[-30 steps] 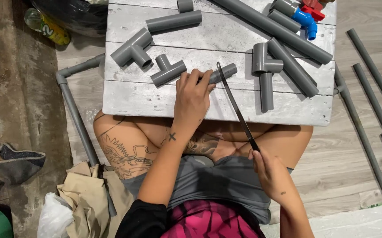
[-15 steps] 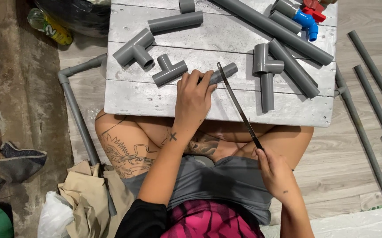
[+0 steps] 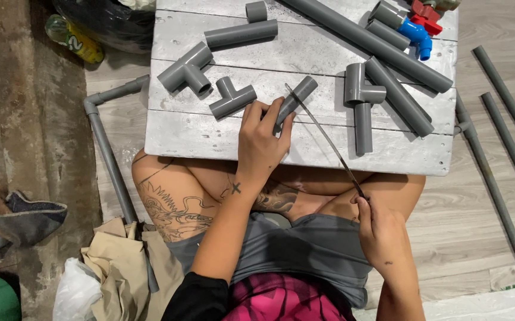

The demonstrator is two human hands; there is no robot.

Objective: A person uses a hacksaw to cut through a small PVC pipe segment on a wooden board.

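Observation:
My left hand (image 3: 261, 138) presses a short grey pipe piece (image 3: 296, 97) down on a whitewashed wooden board (image 3: 210, 137) that rests over my knees. My right hand (image 3: 381, 232) grips the handle end of a thin saw blade (image 3: 323, 134). The blade runs diagonally up and left, and its tip lies across the short pipe just beyond my left fingers. A grey tee fitting (image 3: 232, 98) lies just left of my left hand.
More grey fittings and pipes lie on the board: a larger tee (image 3: 185, 69), a short pipe (image 3: 241, 33), a tee with a stub (image 3: 361, 104), long pipes (image 3: 369, 41) and a blue valve with a red handle (image 3: 419, 30). Loose pipes lie on the floor right (image 3: 507, 134) and left (image 3: 107, 156).
The saw blade has slid slightly along the short pipe, its tip now reaching a little further up-left. My left hand keeps its hold on the pipe.

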